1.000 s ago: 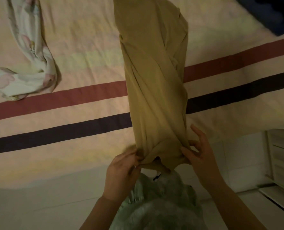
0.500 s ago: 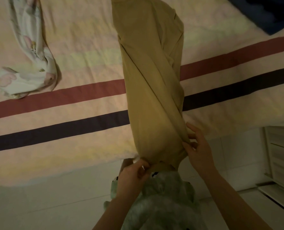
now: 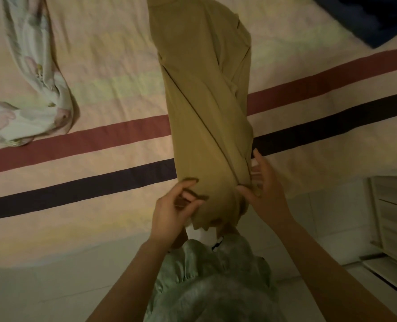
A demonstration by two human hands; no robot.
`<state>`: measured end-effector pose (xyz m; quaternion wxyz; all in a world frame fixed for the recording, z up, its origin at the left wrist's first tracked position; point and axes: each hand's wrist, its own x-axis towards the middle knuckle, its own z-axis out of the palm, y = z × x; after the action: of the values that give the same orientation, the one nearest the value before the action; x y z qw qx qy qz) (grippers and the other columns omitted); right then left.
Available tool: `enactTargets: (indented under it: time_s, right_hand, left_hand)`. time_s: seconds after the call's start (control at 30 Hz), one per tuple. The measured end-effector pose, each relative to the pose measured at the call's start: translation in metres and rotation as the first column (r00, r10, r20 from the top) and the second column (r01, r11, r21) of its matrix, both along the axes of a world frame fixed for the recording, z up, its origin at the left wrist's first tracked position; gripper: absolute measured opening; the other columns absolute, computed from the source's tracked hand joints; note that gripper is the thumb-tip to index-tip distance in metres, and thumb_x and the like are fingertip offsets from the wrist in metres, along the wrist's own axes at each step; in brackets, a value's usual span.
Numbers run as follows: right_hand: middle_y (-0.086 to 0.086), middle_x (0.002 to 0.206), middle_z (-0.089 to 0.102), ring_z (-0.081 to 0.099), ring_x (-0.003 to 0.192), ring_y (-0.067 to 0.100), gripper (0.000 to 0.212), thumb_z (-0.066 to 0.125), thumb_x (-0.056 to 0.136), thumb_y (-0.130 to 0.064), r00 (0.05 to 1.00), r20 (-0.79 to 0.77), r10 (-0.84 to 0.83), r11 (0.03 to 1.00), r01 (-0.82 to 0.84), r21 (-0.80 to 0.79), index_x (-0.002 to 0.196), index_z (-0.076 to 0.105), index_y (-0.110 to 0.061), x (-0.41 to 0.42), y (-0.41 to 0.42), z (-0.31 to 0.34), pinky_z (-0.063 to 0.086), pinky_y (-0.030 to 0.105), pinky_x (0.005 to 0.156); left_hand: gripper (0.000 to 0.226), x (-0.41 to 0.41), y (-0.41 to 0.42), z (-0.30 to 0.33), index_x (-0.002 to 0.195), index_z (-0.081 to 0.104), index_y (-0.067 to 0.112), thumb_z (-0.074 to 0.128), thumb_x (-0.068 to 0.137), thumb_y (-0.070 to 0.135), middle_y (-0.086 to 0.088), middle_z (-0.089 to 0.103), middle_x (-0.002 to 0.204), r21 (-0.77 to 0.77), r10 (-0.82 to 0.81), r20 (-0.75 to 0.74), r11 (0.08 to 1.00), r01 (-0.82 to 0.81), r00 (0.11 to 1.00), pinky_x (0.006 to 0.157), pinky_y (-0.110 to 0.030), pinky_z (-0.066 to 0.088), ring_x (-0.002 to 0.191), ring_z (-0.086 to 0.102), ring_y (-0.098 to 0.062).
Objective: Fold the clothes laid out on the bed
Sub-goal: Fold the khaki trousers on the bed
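1. A tan garment [image 3: 206, 108] lies lengthwise on the bed, running from the top edge of the view down to the near edge of the mattress, with long diagonal creases along it and its near end bunched up.
2. The left hand [image 3: 172, 208] takes the near left corner of that bunched end, its grip closed on the cloth with the thumb on top and the fingers curled under the fold.
3. The right hand [image 3: 262, 191] meets the near right side of the same end: its thumb presses into the cloth and pinches it against the fingers, while the upper fingers stand straight beside the edge.
4. The hem hangs just over the bed's edge, above a pale green top [image 3: 211, 282] worn by the person.
5. The bed cover [image 3: 95, 66] is cream with one red stripe [image 3: 100, 135] and one dark stripe [image 3: 76, 187] crossing it under the garment.
6. A floral white garment [image 3: 35, 89] lies crumpled at the far left, well apart from the tan one.
7. A dark blue cloth [image 3: 374, 17] shows at the top right corner.
8. A white cabinet [image 3: 392, 217] stands beside the bed at the right.
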<state>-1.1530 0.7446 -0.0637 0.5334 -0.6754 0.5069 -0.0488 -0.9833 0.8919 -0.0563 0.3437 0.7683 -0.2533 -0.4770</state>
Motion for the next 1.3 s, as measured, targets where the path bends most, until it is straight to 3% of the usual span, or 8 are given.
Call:
enactTargets:
  time_s: [0.13,0.27,0.4,0.67,0.83,1.03,1.17,1.3]
  right_hand:
    - [-0.007,0.118,0.047,0.052,0.101,0.004,0.076,0.070,0.081,-0.019,0.989,0.023,-0.149,0.989,0.149,0.012,0.141,0.027,-0.037,0.029,-0.039,-0.002,0.045,0.012,0.080]
    - [-0.006,0.111,0.052,0.051,0.089,-0.004,0.046,0.061,0.089,-0.022,0.972,-0.050,-0.227,0.972,0.224,-0.071,0.132,0.046,-0.027,0.070,-0.097,-0.008,0.045,0.022,0.086]
    - [0.004,0.107,0.058,0.054,0.089,0.011,0.035,0.059,0.089,-0.022,0.987,-0.029,-0.157,0.970,0.149,-0.190,0.124,0.056,-0.016,0.106,-0.137,-0.011,0.046,0.027,0.082]
    - [0.002,0.116,0.058,0.058,0.101,0.015,0.048,0.063,0.085,-0.028,0.950,0.081,-0.301,0.946,0.308,-0.097,0.131,0.050,-0.025,0.137,-0.161,-0.019,0.050,0.032,0.085]
    - [0.000,0.111,0.059,0.057,0.097,0.013,0.047,0.061,0.088,-0.027,0.919,0.114,-0.378,0.919,0.387,-0.071,0.132,0.048,-0.026,0.154,-0.185,-0.023,0.050,0.030,0.083]
    - [-0.002,0.088,0.059,0.055,0.084,0.014,0.003,0.061,0.088,-0.017,0.940,0.070,-0.334,0.921,0.341,-0.189,0.085,0.059,-0.016,0.175,-0.208,-0.033,0.039,0.021,0.067]
    - [0.003,0.086,0.057,0.049,0.076,0.013,0.011,0.050,0.093,-0.010,0.924,0.112,-0.367,0.895,0.383,-0.228,0.082,0.051,-0.014,0.180,-0.233,-0.034,0.033,0.011,0.056]
    - [0.002,0.082,0.055,0.050,0.077,0.014,0.009,0.049,0.093,-0.008,0.932,0.139,-0.335,0.904,0.359,-0.231,0.084,0.050,-0.011,0.187,-0.256,-0.032,0.036,0.021,0.063]
  left_hand:
    - [0.042,0.031,-0.034,0.000,0.118,0.060,0.026,0.073,0.079,0.017,0.008,0.065,0.089,-0.064,0.054,0.065,0.997,-0.050,0.996,0.079,-0.012,0.049,0.084,0.062,-0.002]
    - [0.038,0.068,-0.083,-0.002,0.117,0.061,0.026,0.071,0.081,0.025,0.001,0.060,0.100,-0.107,0.126,0.191,0.989,-0.107,0.973,0.081,-0.021,0.052,0.089,0.058,-0.007]
    - [0.036,0.102,-0.152,0.001,0.116,0.059,0.034,0.069,0.082,0.033,0.003,0.055,0.106,-0.135,-0.060,0.306,0.985,0.106,0.950,0.090,-0.033,0.051,0.096,0.057,-0.014]
    - [0.044,0.137,-0.285,0.001,0.124,0.058,0.029,0.070,0.081,0.032,0.002,0.052,0.113,-0.077,-0.341,0.519,0.895,0.440,0.784,0.091,-0.026,0.038,0.109,0.050,-0.017]
    - [0.048,0.152,-0.335,-0.009,0.128,0.057,0.027,0.069,0.082,0.031,-0.004,0.046,0.135,0.050,-0.469,0.670,0.802,0.596,0.575,0.104,-0.033,0.031,0.123,0.041,-0.023]
    - [0.016,0.168,-0.371,-0.025,0.097,0.065,0.024,0.067,0.083,0.032,-0.001,0.050,0.131,0.217,-0.575,0.702,0.734,0.644,0.419,0.097,-0.038,0.024,0.121,0.039,-0.026]
    - [0.011,0.183,-0.392,-0.025,0.083,0.060,0.025,0.066,0.084,0.034,-0.004,0.058,0.110,0.073,-0.482,0.673,0.798,0.599,0.561,0.095,-0.038,0.030,0.109,0.051,-0.026]
    - [0.013,0.189,-0.400,-0.030,0.082,0.059,0.021,0.068,0.084,0.030,-0.007,0.060,0.099,0.025,-0.471,0.592,0.822,0.570,0.654,0.090,-0.035,0.042,0.099,0.056,-0.026]
